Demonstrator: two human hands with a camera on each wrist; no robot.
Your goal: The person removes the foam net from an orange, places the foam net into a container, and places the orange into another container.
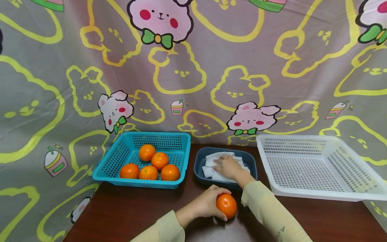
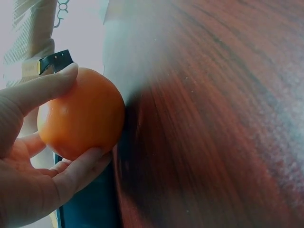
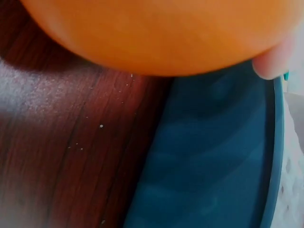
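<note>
My left hand (image 1: 208, 202) grips an orange (image 1: 226, 205) just in front of the dark blue tray (image 1: 199, 168). In the left wrist view, the thumb lies on one side of the fruit and the fingers (image 2: 80, 173) on the other, close over the tabletop. My right hand (image 1: 230, 167) reaches into the tray, its fingers spread over white foam fruit nets (image 1: 216, 173). The right wrist view catches the orange (image 3: 166, 38) and a fingertip (image 3: 270, 64) beside the outside wall of the tray; the right hand's own fingers are out of that view.
At the left stands a turquoise basket (image 1: 101, 173) with several oranges (image 1: 148, 173) in it. A white perforated basket (image 1: 305, 171) stands at the right. Behind them hangs a patterned cloth (image 1: 193, 67). All three containers are on a dark wooden table (image 1: 121, 208).
</note>
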